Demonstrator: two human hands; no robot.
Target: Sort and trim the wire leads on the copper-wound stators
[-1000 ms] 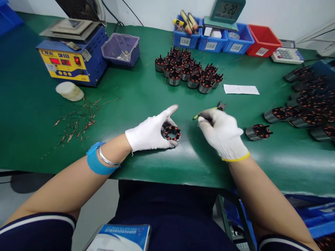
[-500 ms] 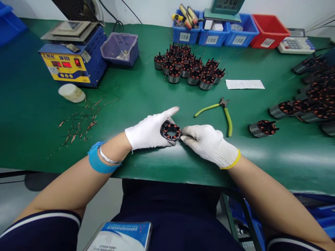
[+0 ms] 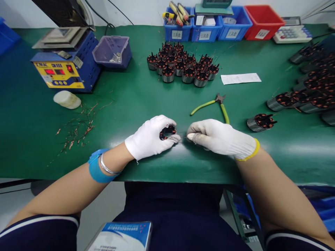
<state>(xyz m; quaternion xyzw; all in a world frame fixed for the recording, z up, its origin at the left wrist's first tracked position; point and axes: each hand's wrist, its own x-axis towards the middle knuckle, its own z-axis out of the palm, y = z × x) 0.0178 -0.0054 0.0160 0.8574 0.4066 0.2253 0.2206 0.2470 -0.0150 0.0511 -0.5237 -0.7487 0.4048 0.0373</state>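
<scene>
**Wound core in left hand, thin wire stretched across to right fingertips**

Nearest: badge (image 3: 120, 237) at the person's lap, below the bench edge. Just past that edge, both gloved hands, nearly level with each other.

Left hand (image 3: 153, 137): curled around the wound core (image 3: 162, 132), thumb and fingers clamped on its sides. Open end faces up toward the camera, so the core's long axis looks roughly along the line of sight; exact tilt can't be told, glove hides most of the body.

Right hand (image 3: 221, 137): thumb and index together, pinched on the wire (image 3: 183, 137). Key relation: the core sits directly left of those fingertips, across a narrow gap; wire bridges it side to side, so it runs crosswise to the core's axis. Where it meets the core is behind the left fingertips. Left hand is the nearer one, being wrapped around the core; right is on the wire only.

Beyond: green-handled pliers (image 3: 219, 100), handles spread, one handle reaching down to the right glove's upper edge as seen. Wire scraps (image 3: 86, 125) off to the left, lone core on its side (image 3: 260, 122) off to the right.

Farther: paper strip (image 3: 240, 78), then upright cores (image 3: 180, 66) bunched mid-bench. Blue bins (image 3: 205, 33) and red bin (image 3: 264, 23) along the wall.
</scene>
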